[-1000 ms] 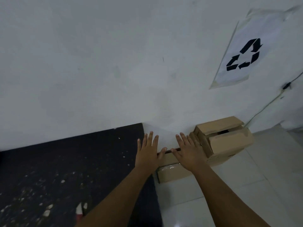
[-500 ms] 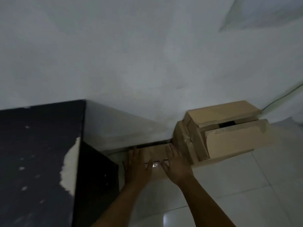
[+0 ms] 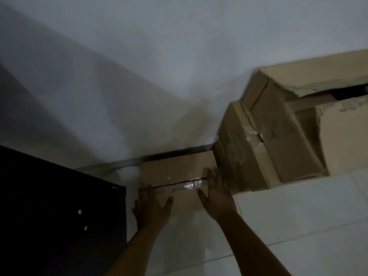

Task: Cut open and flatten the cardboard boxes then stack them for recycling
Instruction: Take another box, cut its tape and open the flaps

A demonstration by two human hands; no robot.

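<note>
**Both hands flat on the small box at the wall**

Head view, dim light:

- Small box sits on the floor, back edge against the wall, at the skirting strip. Its top flaps are closed, with a seam of clear tape running left to right across the top.
- My left hand lies on the box's near left corner, fingers straight and spread, thumb pointing in toward the tape. Nothing gripped.
- My right hand lies on the box's right end, fingers straight, tips near the right end of the tape seam, thumb angled in. Also gripping nothing.
- Big box stands just right of the small one, touching or nearly touching it; can't tell which. It's also backed against the wall. Its top flaps are partly open with torn paper edges, and a dark gap shows at the far right.
- Dark cabinet sits left of the small box, near it with a strip of floor between. Two pale fasteners show on its side panel.
- Floor is pale tile with grout lines.
</note>
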